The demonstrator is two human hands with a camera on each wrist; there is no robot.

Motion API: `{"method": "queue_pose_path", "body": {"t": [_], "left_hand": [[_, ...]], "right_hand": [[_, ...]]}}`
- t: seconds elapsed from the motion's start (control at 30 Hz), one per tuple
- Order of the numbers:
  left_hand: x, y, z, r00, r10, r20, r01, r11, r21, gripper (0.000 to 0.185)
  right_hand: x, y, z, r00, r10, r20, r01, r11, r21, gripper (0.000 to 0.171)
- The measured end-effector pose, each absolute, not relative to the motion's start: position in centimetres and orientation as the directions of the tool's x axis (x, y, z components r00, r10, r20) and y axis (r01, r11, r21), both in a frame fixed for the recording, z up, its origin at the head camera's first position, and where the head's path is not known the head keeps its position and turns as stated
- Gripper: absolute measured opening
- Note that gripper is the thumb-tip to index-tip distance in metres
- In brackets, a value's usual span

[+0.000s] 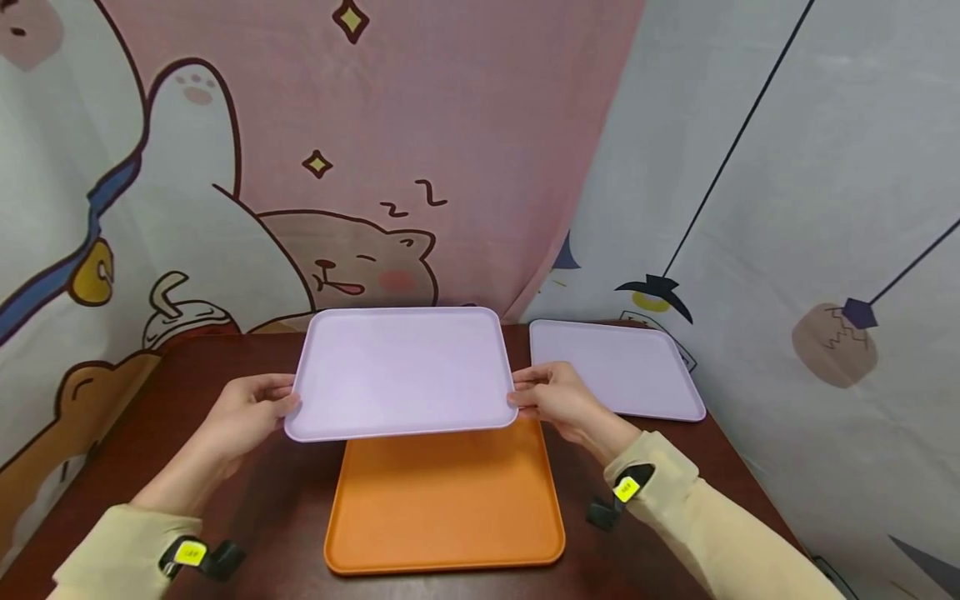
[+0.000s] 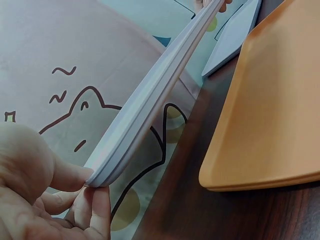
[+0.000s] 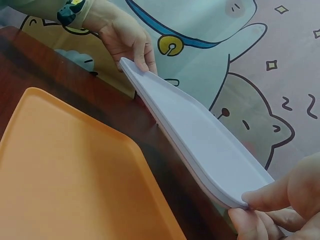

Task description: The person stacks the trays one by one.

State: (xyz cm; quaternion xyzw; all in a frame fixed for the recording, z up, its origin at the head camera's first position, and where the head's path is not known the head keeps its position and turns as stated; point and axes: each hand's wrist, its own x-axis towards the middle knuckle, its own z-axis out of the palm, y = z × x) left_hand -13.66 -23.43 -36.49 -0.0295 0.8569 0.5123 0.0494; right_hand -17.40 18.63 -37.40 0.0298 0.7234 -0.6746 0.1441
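Both hands hold a pale lilac rectangular tray [image 1: 401,371] up above the table, tilted so that its inner face shows in the head view. My left hand [image 1: 251,412] pinches its left end near the lower corner, thumb on the face and fingers underneath. At the opposite end my right hand [image 1: 558,396] grips it the same way. Seen side-on in the left wrist view, the lilac tray's rim [image 2: 150,97] has layered lines along it. An orange tray [image 1: 450,508] lies on the table below and nearer, its far edge hidden behind the lilac one.
Another lilac tray [image 1: 615,367] lies at the back right of the dark brown table [image 1: 255,508], near the wall. A cartoon-printed curtain [image 1: 487,125] hangs close behind the table and along its right side.
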Motion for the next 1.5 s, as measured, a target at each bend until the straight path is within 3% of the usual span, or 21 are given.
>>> {"method": "queue_pose_path", "body": {"t": [1.5], "left_hand": [[-11.9,-20.5,-37.0,-0.990,0.038,-0.137,-0.110,0.412,0.905,0.043]], "right_hand": [[-13.2,22.1,-37.1,-0.960,-0.112,-0.256,0.245,0.105,-0.964,0.039]]}}
